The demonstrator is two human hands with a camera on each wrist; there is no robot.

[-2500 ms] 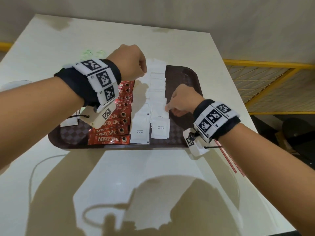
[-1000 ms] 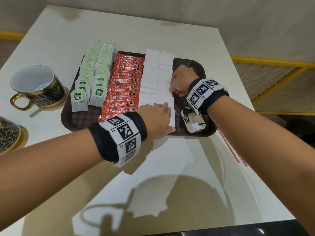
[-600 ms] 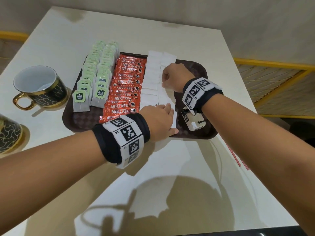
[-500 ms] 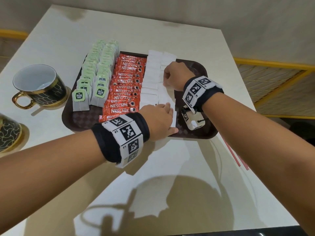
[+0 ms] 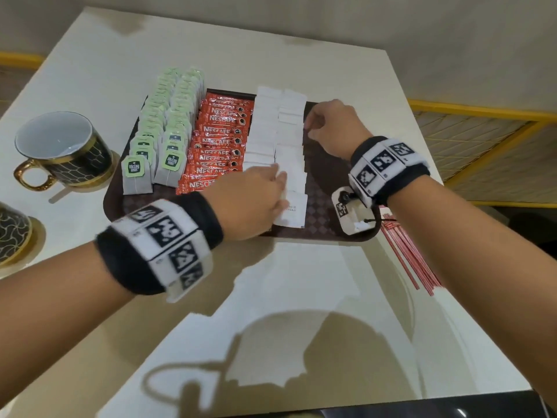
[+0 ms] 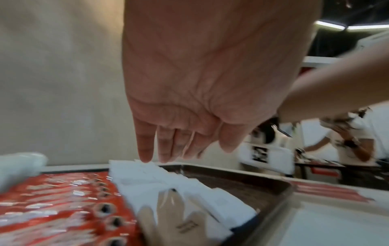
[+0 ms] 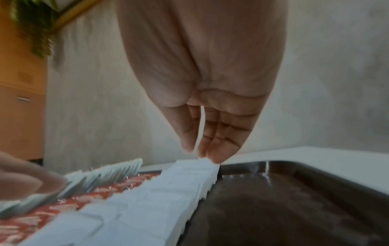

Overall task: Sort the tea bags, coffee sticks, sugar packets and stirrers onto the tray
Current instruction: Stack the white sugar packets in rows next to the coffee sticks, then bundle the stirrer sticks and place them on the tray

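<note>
On the brown tray (image 5: pixel 325 224) lie rows of green tea bags (image 5: pixel 168 122), red coffee sticks (image 5: pixel 217 146) and white sugar packets (image 5: pixel 277 128). My left hand (image 5: pixel 278 184) lies flat with straight fingers over the near sugar packets (image 6: pixel 189 196); the left wrist view shows the fingers (image 6: pixel 145 149) stretched out and holding nothing. My right hand (image 5: pixel 309 131) is at the right edge of the far sugar packets. Its fingertips (image 7: pixel 216 154) and thumb point down and touch that edge (image 7: pixel 202 168), with no packet between them. Red stirrers (image 5: pixel 407 254) lie on the table right of the tray.
Two black and gold cups (image 5: pixel 60 149) (image 5: pixel 12 233) stand on the table left of the tray. The tray's right strip (image 5: pixel 331 167) holds nothing. A yellow railing (image 5: pixel 482 113) runs beyond the table's right edge. My right wrist camera (image 5: pixel 351 212) hangs over the tray's near right corner.
My left hand came from the far end of the tray to the near sugar packets. My right hand slid along the right sugar row toward the far end.
</note>
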